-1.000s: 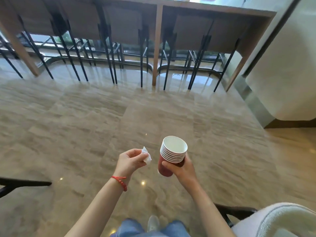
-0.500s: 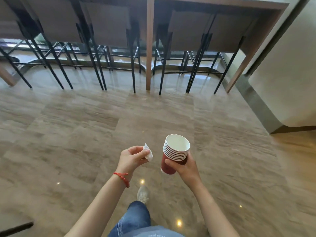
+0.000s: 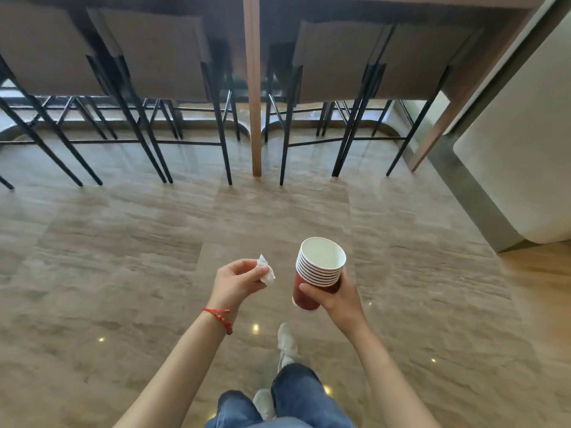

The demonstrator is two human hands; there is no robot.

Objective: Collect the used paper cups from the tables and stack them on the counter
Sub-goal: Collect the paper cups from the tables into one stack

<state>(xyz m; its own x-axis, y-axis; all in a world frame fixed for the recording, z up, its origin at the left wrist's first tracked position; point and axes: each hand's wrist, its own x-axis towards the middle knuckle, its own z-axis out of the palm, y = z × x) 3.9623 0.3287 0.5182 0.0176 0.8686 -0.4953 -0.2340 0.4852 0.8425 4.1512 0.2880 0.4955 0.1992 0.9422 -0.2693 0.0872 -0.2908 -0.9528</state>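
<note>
- Left: bar stools (image 3: 148,88) with black legs stand tucked under a high counter (image 3: 401,1) that runs along the top of the view; its surface is out of sight.
- Left of centre: the left hand (image 3: 236,281), a red cord at the wrist, pinches a small crumpled white scrap of tissue (image 3: 266,271) between thumb and curled fingertips, held out over the polished floor (image 3: 123,257).
- Centre: a wooden post (image 3: 255,88) of the counter drops to the floor directly ahead; one white shoe (image 3: 285,341) is planted forward in mid-stride.
- Right of centre: the right hand (image 3: 336,296) wraps its fingers round the lower wall of a stack of red paper cups (image 3: 318,270), about eight nested rims showing, mouth up and tilted slightly away from the body.
- The stack's long axis is close to upright, its base below the fingers and free of the palm, so it looks ready to be set down base first.
- The counter lies ahead of and above both hands; the right hand, carrying the cups, appears the one placed to deliver them.
- Far right: a pale rounded wall (image 3: 525,149) closes the scene.
</note>
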